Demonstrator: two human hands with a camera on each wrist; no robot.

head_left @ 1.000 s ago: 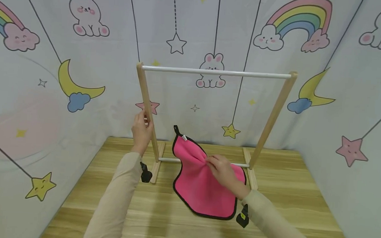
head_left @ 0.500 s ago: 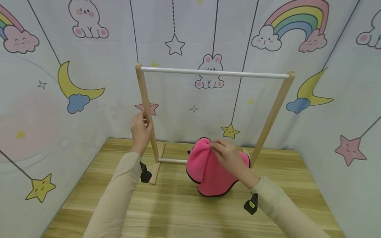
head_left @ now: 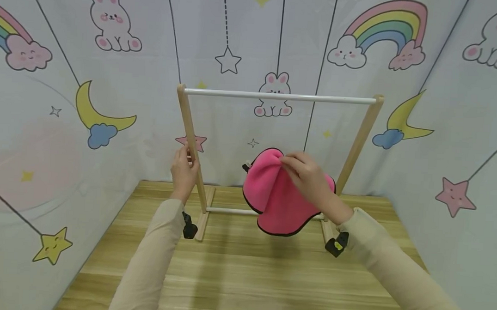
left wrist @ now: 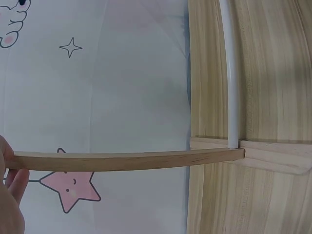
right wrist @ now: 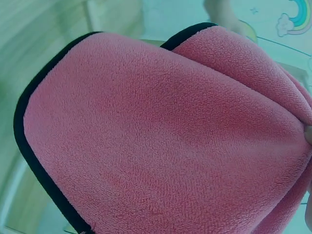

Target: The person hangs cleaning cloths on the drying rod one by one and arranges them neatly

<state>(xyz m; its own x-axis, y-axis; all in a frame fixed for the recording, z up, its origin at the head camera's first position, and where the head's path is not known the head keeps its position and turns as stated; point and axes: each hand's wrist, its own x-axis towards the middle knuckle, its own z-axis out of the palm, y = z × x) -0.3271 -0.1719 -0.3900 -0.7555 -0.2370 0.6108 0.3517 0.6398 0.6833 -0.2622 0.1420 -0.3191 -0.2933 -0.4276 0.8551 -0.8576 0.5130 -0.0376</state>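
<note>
A pink towel [head_left: 285,210] with black edging hangs folded in midair in front of the wooden rack [head_left: 360,146]. My right hand [head_left: 311,183] pinches it near the middle of its upper part. In the right wrist view the towel's fuzzy surface [right wrist: 161,131] fills most of the frame, and only fingertips show at the right edge. A black loop [head_left: 246,167] and a small white tag stick out at its left. My left hand [head_left: 184,175] grips the rack's left post [left wrist: 126,162], with the thumb and fingers on either side of it.
The rack has a white top bar [head_left: 276,96] and a white lower bar [head_left: 229,211]. It stands on a wood-grain table [head_left: 243,275]. Behind and at both sides hang pale walls [head_left: 148,150] printed with rabbits, stars, moons and rainbows.
My right hand has lifted the towel up and slightly right, off the table. The towel's left part with the loop has folded over. My left hand has stayed on the post.
</note>
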